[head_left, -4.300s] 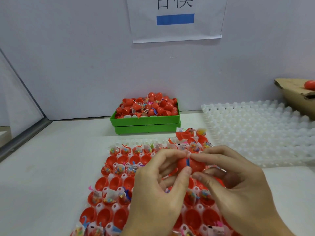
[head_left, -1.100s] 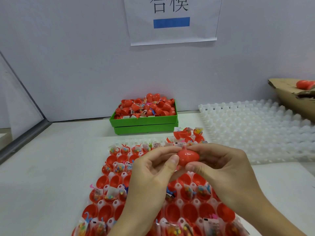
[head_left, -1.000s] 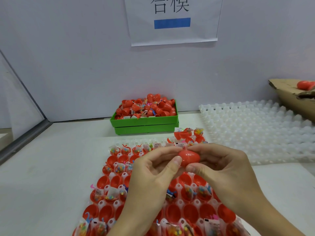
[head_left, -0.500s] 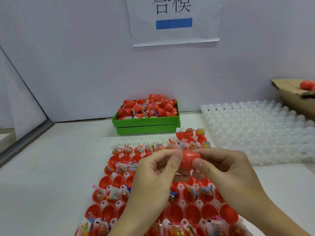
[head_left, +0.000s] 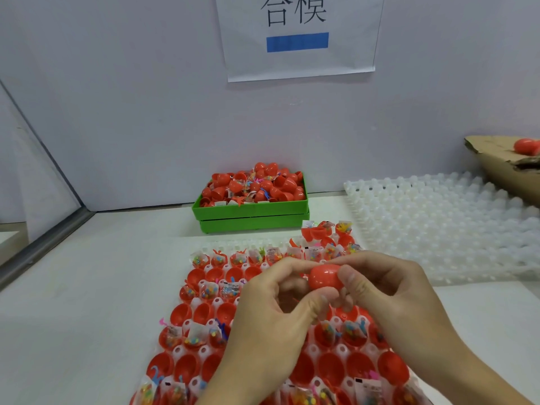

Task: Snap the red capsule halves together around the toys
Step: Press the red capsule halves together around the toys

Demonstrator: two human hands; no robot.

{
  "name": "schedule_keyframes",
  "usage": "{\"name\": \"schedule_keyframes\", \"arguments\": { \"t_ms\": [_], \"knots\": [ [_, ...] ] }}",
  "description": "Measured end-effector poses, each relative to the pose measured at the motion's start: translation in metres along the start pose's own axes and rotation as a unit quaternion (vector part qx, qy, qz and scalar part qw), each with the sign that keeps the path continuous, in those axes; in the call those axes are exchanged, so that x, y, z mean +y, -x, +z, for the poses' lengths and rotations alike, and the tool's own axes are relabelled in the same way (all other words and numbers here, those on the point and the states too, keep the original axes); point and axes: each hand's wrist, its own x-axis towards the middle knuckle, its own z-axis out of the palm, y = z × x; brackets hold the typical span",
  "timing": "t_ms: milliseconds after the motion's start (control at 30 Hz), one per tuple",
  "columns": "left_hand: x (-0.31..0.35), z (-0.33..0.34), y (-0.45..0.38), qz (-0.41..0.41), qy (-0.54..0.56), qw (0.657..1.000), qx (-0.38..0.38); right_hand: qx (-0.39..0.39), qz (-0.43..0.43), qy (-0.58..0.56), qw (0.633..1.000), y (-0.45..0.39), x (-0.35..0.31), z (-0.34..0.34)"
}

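Holding the capsule (head_left: 324,277) between both hands, you have it raised above the near tray (head_left: 204,305), whose cups carry open red halves and bagged toys. Your left hand (head_left: 274,314) curls round the capsule's left end, thumb beneath and fingers over the top; your right hand (head_left: 388,293) pinches the right end, thumb against the front face. Neither hand is slack. The capsule lies with its long axis running left to right, roughly level, so each hand sits on one end and the seam falls between them. That is the relation to mind: the closing push runs along that axis, both hands driving inward toward each other, and neither is noticeably nearer. Whether the halves have fully clicked I cannot tell, as your fingers cover most of the join. Beyond the tray sits the green bin (head_left: 251,210) heaped with halves and toys. To the right lies a bare white tray (head_left: 438,217).
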Motion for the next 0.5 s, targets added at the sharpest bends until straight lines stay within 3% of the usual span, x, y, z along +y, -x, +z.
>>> {"name": "schedule_keyframes", "arguments": {
  "t_ms": [233, 500],
  "knots": [
    [-0.0050, 0.0031, 0.0035, 0.003, -0.038, 0.999, 0.025, 0.011, 0.008, 0.022, 1.000, -0.0002, 0.0007, 0.0004],
    [-0.0036, 0.0052, 0.0017, 0.122, -0.234, 0.962, 0.070, -0.049, 0.050, 0.043, 0.997, 0.0043, 0.0006, 0.0028]
  ]
}}
